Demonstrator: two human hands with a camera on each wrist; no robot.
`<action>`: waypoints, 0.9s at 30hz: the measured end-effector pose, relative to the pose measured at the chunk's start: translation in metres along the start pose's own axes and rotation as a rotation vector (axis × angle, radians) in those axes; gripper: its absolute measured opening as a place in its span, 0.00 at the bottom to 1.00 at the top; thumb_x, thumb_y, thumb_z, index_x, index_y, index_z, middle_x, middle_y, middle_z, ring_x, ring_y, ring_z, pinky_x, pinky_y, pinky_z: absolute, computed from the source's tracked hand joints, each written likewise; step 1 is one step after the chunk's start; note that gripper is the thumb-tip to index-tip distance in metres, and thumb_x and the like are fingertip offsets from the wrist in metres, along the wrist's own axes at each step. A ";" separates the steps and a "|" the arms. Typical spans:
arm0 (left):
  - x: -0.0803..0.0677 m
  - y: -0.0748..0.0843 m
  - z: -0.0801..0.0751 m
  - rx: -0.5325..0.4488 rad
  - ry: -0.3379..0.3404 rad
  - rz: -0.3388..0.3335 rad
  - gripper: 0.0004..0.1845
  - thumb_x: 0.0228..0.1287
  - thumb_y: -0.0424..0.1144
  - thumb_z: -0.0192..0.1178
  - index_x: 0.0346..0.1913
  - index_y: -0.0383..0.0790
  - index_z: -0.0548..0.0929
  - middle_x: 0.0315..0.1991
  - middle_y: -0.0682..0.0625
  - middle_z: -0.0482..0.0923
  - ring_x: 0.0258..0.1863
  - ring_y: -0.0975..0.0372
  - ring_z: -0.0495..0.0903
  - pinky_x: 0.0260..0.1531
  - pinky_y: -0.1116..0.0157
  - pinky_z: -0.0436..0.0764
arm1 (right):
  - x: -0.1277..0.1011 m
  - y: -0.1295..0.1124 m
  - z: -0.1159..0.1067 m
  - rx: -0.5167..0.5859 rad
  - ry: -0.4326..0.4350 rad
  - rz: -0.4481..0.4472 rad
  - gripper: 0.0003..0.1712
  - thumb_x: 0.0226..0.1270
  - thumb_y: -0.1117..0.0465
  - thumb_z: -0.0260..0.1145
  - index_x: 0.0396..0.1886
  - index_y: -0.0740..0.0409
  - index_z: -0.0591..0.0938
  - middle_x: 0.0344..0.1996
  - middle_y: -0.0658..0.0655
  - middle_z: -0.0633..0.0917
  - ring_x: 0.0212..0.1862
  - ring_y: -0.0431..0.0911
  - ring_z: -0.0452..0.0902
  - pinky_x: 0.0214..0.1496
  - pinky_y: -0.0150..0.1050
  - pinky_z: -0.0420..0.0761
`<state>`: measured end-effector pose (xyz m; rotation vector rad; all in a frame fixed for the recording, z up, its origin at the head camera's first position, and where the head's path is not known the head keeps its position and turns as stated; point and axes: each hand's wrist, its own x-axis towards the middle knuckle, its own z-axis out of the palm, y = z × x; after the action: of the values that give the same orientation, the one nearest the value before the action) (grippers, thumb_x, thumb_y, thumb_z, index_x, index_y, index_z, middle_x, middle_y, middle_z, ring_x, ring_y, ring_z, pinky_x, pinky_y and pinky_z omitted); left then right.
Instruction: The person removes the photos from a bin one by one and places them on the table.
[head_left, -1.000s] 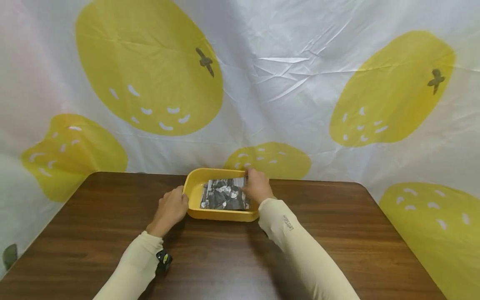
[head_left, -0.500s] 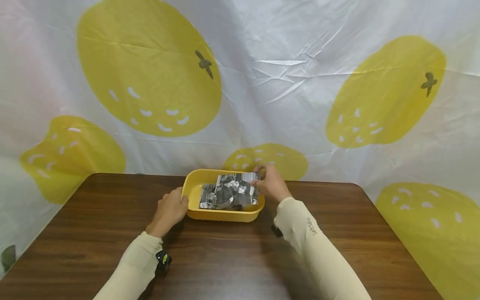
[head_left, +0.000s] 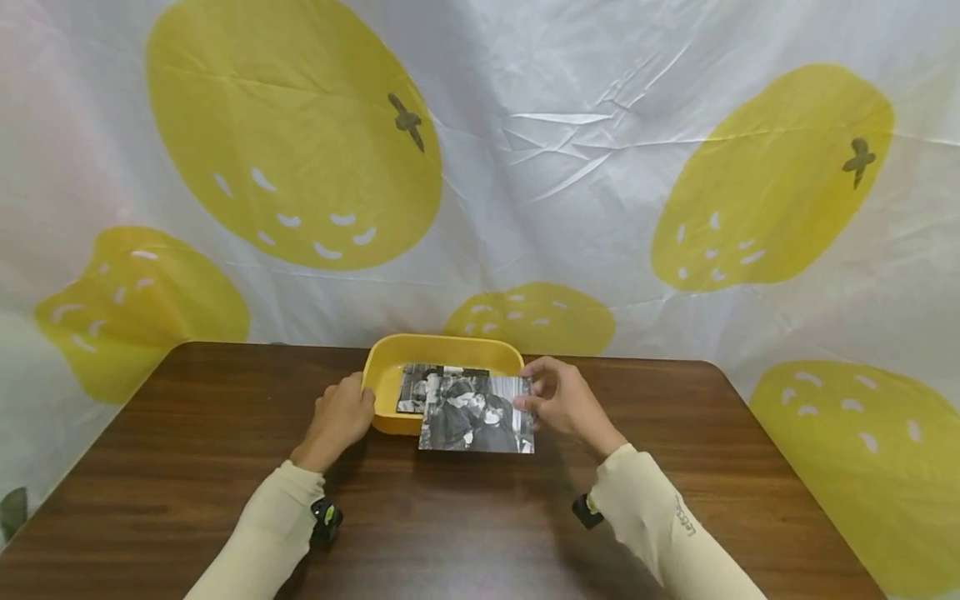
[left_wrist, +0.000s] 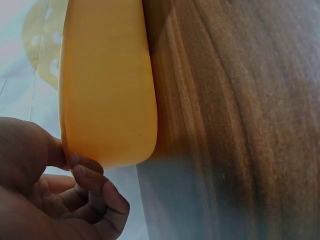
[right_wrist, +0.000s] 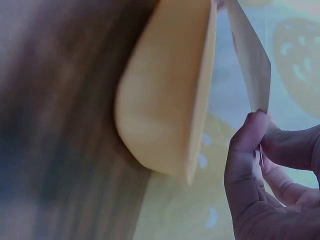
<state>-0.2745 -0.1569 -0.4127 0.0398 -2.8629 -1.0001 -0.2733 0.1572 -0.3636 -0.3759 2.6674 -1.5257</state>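
A yellow tray [head_left: 386, 377] sits at the far middle of the brown table [head_left: 187, 450]. My right hand [head_left: 564, 403] pinches a black-and-white photo [head_left: 476, 424] by its right edge and holds it above the tray's front right rim. In the right wrist view the photo [right_wrist: 248, 55] shows edge-on, pinched by that hand [right_wrist: 272, 177] beside the tray [right_wrist: 170, 100]. Another photo [head_left: 417, 384] lies in the tray. My left hand [head_left: 339, 419] grips the tray's left rim; the left wrist view shows its fingers [left_wrist: 87, 172] at the tray wall [left_wrist: 107, 85].
A white cloth with large yellow fruit prints [head_left: 292, 133] hangs right behind the table and drapes down both sides. Bare wood stretches on both sides of the tray and toward me.
My right hand has lifted the top photo out of the tray and drawn it toward me and to the right. The left hand has kept its place on the rim.
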 end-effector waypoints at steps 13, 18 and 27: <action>-0.001 0.001 -0.001 0.012 -0.010 -0.003 0.13 0.74 0.35 0.44 0.46 0.30 0.77 0.29 0.43 0.73 0.31 0.51 0.74 0.37 0.50 0.75 | -0.045 0.024 0.033 0.101 -0.083 -0.042 0.19 0.55 0.77 0.74 0.45 0.67 0.78 0.26 0.58 0.77 0.20 0.47 0.77 0.22 0.51 0.82; 0.001 0.001 0.000 0.012 -0.010 -0.018 0.13 0.74 0.35 0.45 0.48 0.29 0.77 0.29 0.43 0.73 0.31 0.51 0.74 0.36 0.51 0.75 | -0.053 0.032 0.044 0.110 -0.110 -0.035 0.19 0.54 0.77 0.74 0.44 0.66 0.78 0.27 0.57 0.75 0.20 0.46 0.77 0.21 0.47 0.82; 0.000 0.001 0.000 0.004 -0.012 -0.026 0.15 0.75 0.34 0.44 0.50 0.29 0.77 0.29 0.43 0.73 0.30 0.52 0.74 0.36 0.51 0.75 | -0.053 0.044 0.053 -0.171 -0.090 -0.121 0.20 0.51 0.72 0.79 0.41 0.65 0.79 0.22 0.52 0.77 0.16 0.38 0.75 0.19 0.36 0.78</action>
<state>-0.2748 -0.1563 -0.4115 0.0715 -2.8826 -1.0021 -0.2215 0.1462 -0.4329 -0.6103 2.7574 -1.2766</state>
